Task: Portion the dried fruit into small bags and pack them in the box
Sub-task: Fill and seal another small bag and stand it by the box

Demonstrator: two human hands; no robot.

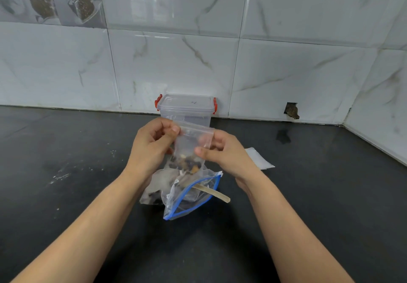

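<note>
A small clear zip bag (pixel 191 143) hangs upright between my hands, with dried fruit (pixel 189 164) bunched at its bottom. My left hand (pixel 152 141) pinches its top left corner. My right hand (pixel 222 152) pinches its right edge, thumb across the front. Below them on the black counter lies a large blue-zip bag (pixel 193 196), mouth open, with more dried fruit inside and a wooden scoop handle (pixel 214 193) sticking out. A clear plastic box (pixel 186 108) with red clips and its lid on stands against the wall behind.
A stack of small empty bags (pixel 258 158) lies flat on the counter right of my right hand. The tiled wall runs along the back and turns a corner at the far right. A hole in the tile (pixel 291 110) sits low right of the box.
</note>
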